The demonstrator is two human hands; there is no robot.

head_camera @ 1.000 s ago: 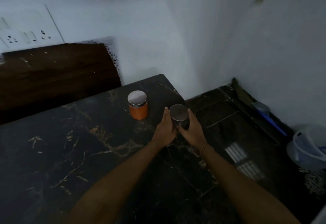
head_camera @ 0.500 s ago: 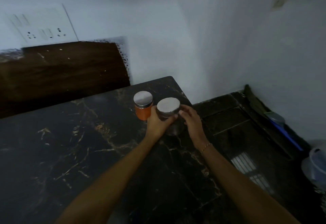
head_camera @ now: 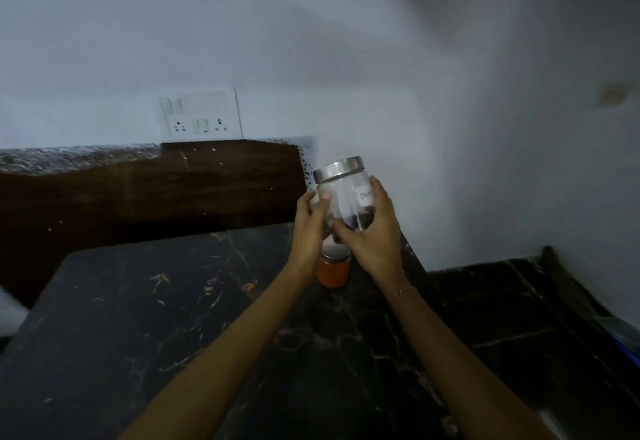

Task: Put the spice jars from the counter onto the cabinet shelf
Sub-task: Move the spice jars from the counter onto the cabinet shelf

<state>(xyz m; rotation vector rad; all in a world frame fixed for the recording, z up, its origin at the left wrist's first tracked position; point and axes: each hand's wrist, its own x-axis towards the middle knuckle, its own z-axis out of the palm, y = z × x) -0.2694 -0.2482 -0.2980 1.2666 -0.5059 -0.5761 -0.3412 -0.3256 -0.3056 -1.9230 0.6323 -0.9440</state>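
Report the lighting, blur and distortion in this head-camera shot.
Head view: dim, bluish light; motion blur smears the walls and frame edges; wide-angle bend on the dark marble counter. The clear glass jar with a steel lid stays fairly sharp, its label only partly legible; the orange jar sits shadowed below.

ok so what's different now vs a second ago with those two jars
The clear jar, which stood on the counter between both hands a second ago, has been lifted up off it. The left hand and right hand still grip its sides, and its white label now faces the camera. The orange jar stays on the counter, untouched, now seen below the lifted one.
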